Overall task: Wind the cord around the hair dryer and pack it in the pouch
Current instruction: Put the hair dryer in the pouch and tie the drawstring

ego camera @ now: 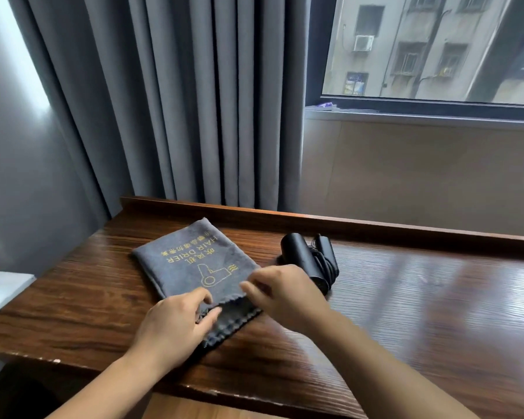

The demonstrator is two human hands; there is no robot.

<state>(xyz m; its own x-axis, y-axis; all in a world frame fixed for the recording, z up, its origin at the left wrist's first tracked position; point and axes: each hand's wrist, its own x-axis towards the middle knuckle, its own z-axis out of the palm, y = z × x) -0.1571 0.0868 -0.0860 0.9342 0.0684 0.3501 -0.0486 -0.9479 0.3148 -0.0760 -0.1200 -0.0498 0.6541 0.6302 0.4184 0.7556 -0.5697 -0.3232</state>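
At the near edge of the table [406, 328], my two hands work the mouth of the pouch [191, 267]. My left hand [176, 322] pinches the scalloped hem of the opening between thumb and fingers, its fingers curled on the cloth. My right hand [282, 290] hovers at the same hem from the right, fingers bent toward the upper layer; whether they have the fabric caught or are only touching it I cannot tell, as the hand is blurred.

The pouch lies flat, mouth toward me, its gold printing pointing away. Just beyond my right hand, to the right of the pouch, the dryer [304, 261] rests on its side, with the cord [325, 258] bundled against it, apparently wound already.

I judge the winding done and the packing begun: this is the opening of the pouch. Next I need to part the two layers wide, keep one hand holding the mouth open, and free the other to reach for the dryer and slide it in without shedding the coils.

Farther off hang the curtain [164, 101] and, to the right, the window [436, 46].
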